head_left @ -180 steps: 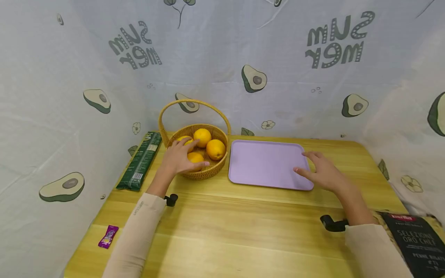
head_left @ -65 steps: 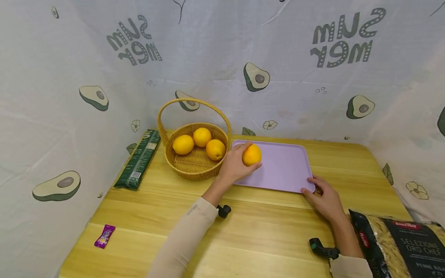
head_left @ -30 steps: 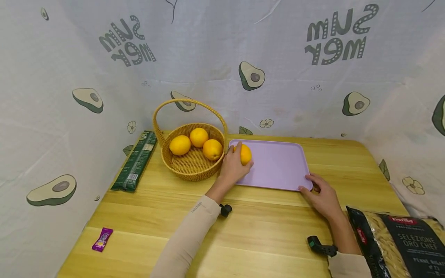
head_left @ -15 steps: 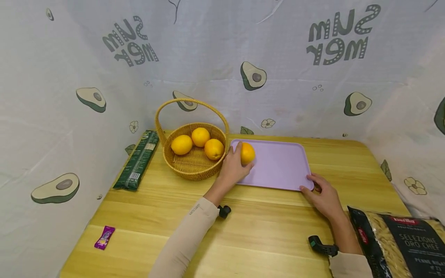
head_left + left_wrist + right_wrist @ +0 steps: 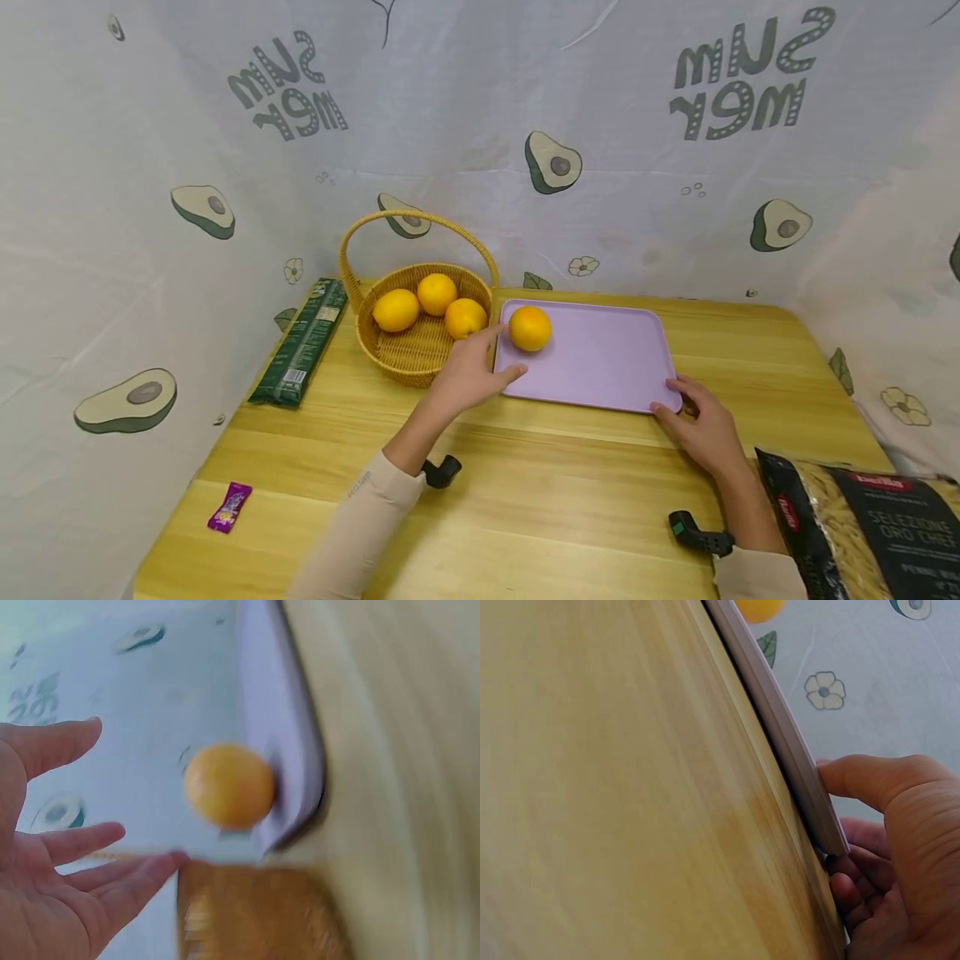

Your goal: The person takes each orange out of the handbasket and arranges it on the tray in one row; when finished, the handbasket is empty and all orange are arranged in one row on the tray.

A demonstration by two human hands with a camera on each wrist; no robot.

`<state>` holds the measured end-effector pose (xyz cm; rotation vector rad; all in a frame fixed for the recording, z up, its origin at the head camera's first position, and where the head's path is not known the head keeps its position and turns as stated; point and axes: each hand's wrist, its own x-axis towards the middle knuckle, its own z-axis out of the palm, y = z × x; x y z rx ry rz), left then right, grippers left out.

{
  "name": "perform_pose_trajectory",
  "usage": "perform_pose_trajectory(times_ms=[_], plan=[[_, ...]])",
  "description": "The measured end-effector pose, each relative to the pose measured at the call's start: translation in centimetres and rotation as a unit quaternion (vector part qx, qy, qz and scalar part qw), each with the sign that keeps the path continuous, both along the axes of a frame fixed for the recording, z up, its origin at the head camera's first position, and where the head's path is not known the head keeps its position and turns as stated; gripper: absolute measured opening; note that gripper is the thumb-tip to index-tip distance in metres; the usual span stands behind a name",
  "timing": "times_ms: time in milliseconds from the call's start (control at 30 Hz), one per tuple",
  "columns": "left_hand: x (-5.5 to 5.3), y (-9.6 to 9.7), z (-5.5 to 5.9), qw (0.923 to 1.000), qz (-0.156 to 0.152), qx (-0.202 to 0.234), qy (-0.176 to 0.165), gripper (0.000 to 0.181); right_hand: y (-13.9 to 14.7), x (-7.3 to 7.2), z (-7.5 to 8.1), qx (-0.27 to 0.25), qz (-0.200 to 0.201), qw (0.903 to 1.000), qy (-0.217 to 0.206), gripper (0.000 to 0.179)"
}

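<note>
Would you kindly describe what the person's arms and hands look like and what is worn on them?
Both hands are bare, the left hand and the right hand alike. Each arm wears a long beige sleeve, the left with small dark lettering near its cuff. A small black device sits at the left wrist; another, with a green spot, sits at the right.

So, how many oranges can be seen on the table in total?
4. Three oranges lie in the wicker basket, and one orange sits on the purple tray at its far left corner. Nothing seems hidden under them.
</note>
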<state>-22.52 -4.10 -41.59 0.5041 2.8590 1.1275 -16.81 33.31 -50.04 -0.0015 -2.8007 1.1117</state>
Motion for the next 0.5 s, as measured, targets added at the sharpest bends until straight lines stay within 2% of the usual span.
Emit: perform_pose_trajectory(times_ms=[100, 200, 333, 500], plan=[[-0.2, -2.3, 0.8, 0.9995, 0.019, 0.020, 0.013, 0.072, 0.1, 0.1, 0.2, 0.003, -0.001, 1.0000, 0.000, 0.065], [-1.0, -4.6, 1.2, 0.9982, 0.047, 0.024, 0.028, 0.070, 0.1, 0.1, 0.2, 0.005, -0.003, 1.0000, 0.001, 0.064], [-2.7, -7.8, 1.2, 0.9964, 0.069, 0.000, 0.049, 0.073, 0.1, 0.1, 0.0, -0.003, -0.002, 1.0000, 0.009, 0.063], [-5.4, -11.2, 0.3, 0.9959, 0.070, -0.014, 0.056, 0.086, -0.1, 0.1, 0.0, -0.009, 0.002, 0.9998, 0.015, 0.062]])
